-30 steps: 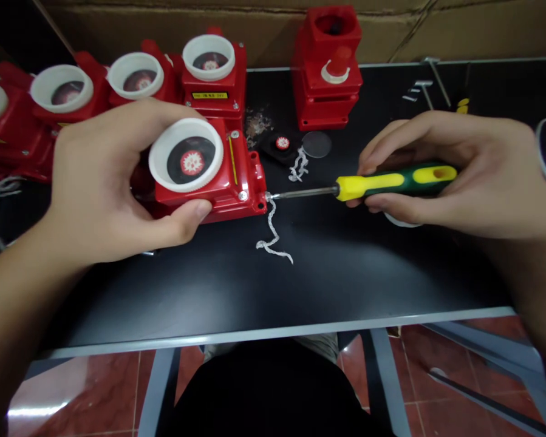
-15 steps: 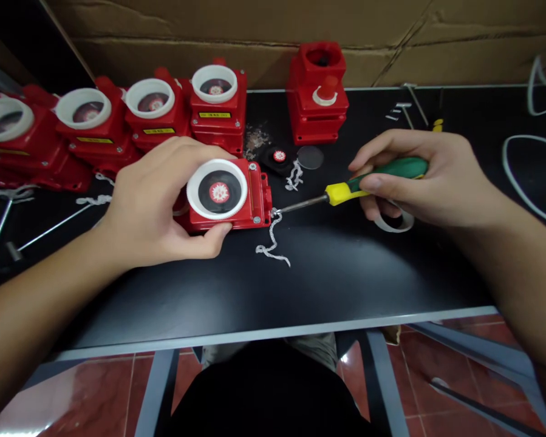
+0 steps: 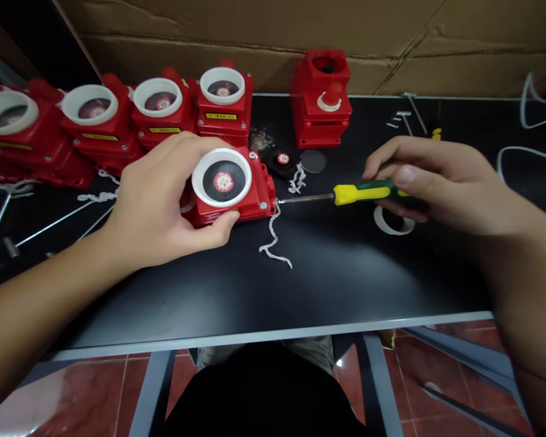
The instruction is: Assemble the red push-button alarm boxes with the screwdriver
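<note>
My left hand (image 3: 163, 194) is closed around a red box (image 3: 240, 209) with a white threaded ring (image 3: 201, 191) on top. Inside the ring is a black disc with a red and white centre. Held in my right hand (image 3: 430, 179) is a screwdriver (image 3: 361, 193) with a yellow and green handle, its shaft pointing left. The tip meets the right end of the red box, where a white braided cord (image 3: 273, 233) hangs down onto the table. Below my right hand lies a white ring (image 3: 393, 221).
Several similar red boxes (image 3: 225, 115) stand in a row at the back left. Another red box (image 3: 322, 109) without a white ring stands behind. A clear disc (image 3: 313, 161), a black part (image 3: 277, 164) and metal hammer-shaped rods (image 3: 56, 226) lie on the black table (image 3: 200, 297).
My right hand has moved slightly right, and the screwdriver has turned in it and lies more level. The box's right end has tilted slightly, with its tip still against it.
</note>
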Tool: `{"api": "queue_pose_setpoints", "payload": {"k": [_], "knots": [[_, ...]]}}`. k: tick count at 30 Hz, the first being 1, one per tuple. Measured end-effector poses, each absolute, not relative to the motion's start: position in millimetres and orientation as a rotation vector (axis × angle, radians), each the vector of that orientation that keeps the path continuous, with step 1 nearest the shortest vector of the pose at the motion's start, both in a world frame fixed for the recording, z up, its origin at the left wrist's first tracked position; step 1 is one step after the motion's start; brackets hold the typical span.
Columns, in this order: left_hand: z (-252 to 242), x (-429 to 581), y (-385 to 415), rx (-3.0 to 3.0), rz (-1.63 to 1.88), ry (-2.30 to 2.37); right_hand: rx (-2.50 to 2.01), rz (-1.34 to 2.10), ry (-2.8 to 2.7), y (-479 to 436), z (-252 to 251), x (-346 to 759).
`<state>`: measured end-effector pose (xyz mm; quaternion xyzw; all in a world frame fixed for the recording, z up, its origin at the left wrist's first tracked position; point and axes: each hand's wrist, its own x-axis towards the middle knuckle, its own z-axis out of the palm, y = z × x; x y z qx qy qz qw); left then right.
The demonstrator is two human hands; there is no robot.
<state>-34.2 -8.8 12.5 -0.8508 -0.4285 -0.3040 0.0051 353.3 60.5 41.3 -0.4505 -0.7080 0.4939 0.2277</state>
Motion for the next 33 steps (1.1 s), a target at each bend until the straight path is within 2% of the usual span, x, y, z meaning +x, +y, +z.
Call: {"api": "queue_pose_setpoints", "payload": {"k": [6,23,33], "knots": [[11,-36,-8,-2.649,-0.997,-1.379,-1.145,1.046,-2.317,79,39,376],[9,-33,-8,-2.661,-1.063,-1.407,-1.348,1.326,-2.028,81,41,366],[9,-33,-9,-2.662,-1.052,-1.397,-1.308,1.047,-2.322,75,42,359]]}}
